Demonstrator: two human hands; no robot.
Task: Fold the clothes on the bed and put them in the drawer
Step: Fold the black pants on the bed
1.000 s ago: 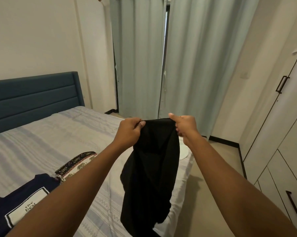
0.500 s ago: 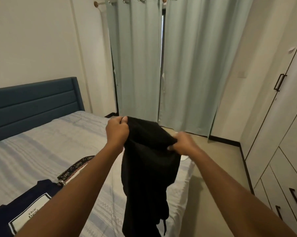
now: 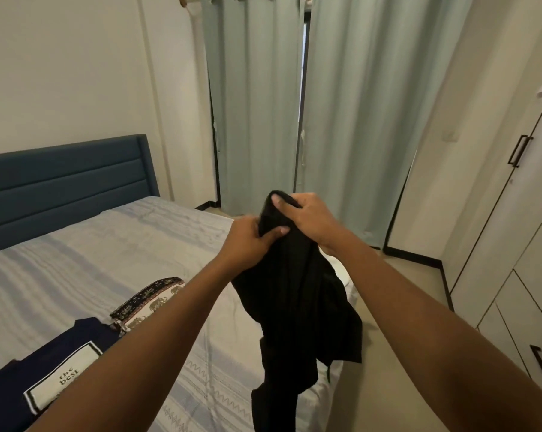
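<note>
The left hand [image 3: 248,241] and right hand [image 3: 310,219] grip the garment [image 3: 297,300] over the bed [image 3: 123,251], apparently mid-fold; next it likely needs laying flat.

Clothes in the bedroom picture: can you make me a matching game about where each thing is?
Things:
1. black garment
2. navy T-shirt
3. patterned cloth
4. curtains

Places:
a. hanging at the far wall
b. lying on the bed, white label showing
c. gripped by the left hand and right hand
d. lying on the bed, elephants printed on it

Pairs: 1-c, 2-b, 3-d, 4-a
</note>
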